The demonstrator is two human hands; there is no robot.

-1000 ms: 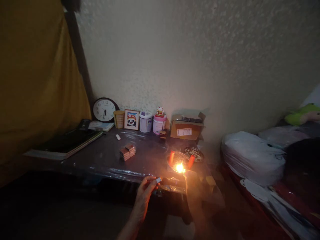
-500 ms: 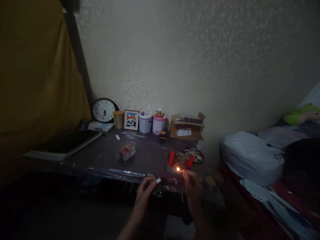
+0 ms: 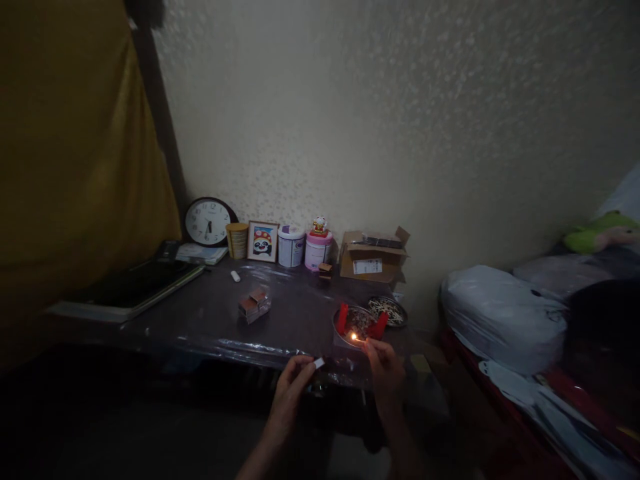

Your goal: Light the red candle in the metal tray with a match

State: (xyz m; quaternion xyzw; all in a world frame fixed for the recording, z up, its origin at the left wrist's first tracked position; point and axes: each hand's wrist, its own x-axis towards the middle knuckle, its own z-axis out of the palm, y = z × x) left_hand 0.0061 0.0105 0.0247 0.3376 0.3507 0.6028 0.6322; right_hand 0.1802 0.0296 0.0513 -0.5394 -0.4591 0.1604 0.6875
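One lit match [image 3: 359, 341] juts left from the right hand [image 3: 388, 371] pinching it; the left hand [image 3: 292, 385] pinches a small box [image 3: 319, 363].

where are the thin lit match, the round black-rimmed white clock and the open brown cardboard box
Thin lit match [image 3: 359, 341]: head view, on its stick
Round black-rimmed white clock [image 3: 207, 221]: head view, middle of its dial
Open brown cardboard box [image 3: 390, 265]: head view, right part of its front panel
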